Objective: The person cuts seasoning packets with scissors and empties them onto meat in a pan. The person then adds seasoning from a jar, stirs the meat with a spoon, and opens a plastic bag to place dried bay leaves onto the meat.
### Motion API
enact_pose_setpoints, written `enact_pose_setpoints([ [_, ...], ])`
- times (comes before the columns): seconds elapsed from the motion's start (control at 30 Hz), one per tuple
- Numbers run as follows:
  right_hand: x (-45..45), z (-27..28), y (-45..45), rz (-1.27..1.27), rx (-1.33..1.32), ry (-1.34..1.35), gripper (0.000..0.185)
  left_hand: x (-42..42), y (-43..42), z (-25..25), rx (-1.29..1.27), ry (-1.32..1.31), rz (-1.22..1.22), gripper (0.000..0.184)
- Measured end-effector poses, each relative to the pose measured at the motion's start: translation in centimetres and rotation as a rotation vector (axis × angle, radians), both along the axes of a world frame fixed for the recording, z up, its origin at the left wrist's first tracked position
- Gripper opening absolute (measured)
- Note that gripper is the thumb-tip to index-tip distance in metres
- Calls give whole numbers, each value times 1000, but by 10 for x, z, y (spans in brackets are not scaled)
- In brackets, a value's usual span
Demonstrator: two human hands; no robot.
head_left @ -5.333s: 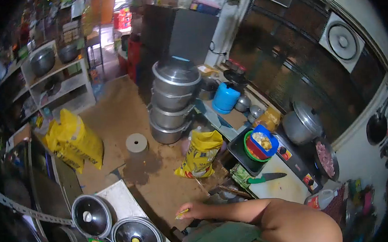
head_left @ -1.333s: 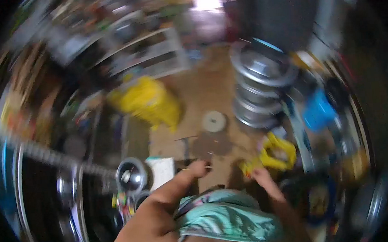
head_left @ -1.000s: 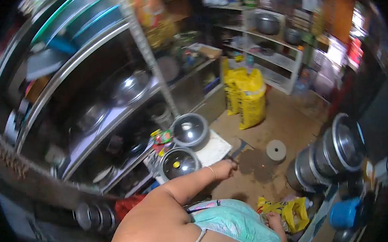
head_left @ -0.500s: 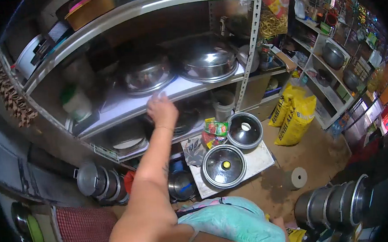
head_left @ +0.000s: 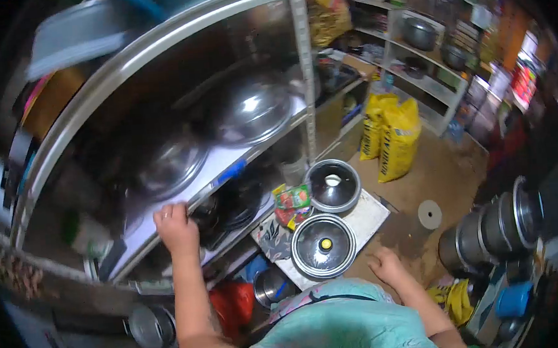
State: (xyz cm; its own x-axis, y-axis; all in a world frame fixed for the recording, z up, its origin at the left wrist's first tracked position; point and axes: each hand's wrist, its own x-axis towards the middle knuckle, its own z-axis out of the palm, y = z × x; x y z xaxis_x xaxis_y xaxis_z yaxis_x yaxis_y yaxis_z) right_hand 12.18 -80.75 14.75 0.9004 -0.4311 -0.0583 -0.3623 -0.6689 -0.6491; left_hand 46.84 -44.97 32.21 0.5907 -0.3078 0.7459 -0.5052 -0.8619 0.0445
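Note:
My left hand (head_left: 177, 230) is at the front edge of the white shelf (head_left: 210, 182), its fingers bent and close together. What they hold, if anything, is hidden. Behind it on the shelf stand a steel dome-shaped lid or pan (head_left: 173, 165) and a larger steel dome (head_left: 253, 114). A blue patch (head_left: 230, 172) shows on the shelf edge to the right of the hand. Low at my right side, my right hand (head_left: 389, 266) hangs with curled fingers and nothing visible in it. It is nearest the glass-lidded pot (head_left: 323, 246), not touching it.
A second lidded pot (head_left: 333, 184) and a red-green packet (head_left: 292, 204) share the low white table (head_left: 368, 223). Yellow sacks (head_left: 396, 140) stand behind. A paper-like roll (head_left: 429, 214) and stacked steel pots (head_left: 483, 231) are on the right; a red bag (head_left: 232, 305) lies below the shelf.
My left hand has moved left along the shelf edge. My right hand has come further into view beside the low table. The whole view has shifted and tilted.

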Motion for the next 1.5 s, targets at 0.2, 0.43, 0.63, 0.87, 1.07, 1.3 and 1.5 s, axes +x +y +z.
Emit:
enact_pose_setpoints([
  [0.2, 46, 147, 32, 97, -447, -331, 49, -79, -136, 1, 196, 209, -799, 7],
  [0.43, -42, 94, -10, -367, -25, -229, 24, -206, -303, -11, 193, 326, -1459, 35],
  [0.63, -205, 141, -67, -561, 1042, -1070, 30, -352, -403, -25, 237, 1556, -1723, 24],
  [0.87, -361, 170, -127, -492, 836, -1550, 33, -516, -503, -16, 542, 2251, -2043, 26],
  [1.07, -447, 213, -163, -345, 564, -1499, 33, -588, -558, 15, 1136, 2460, -2246, 35],
  [1.3, -479, 258, -201, -481, 364, -1109, 45, -626, -611, 37, 1460, 2276, -2392, 36],
  [1.5, -479, 421, -237, -1295, -638, -564, 21, -596, -679, 62, 921, 1897, -2660, 30],
])
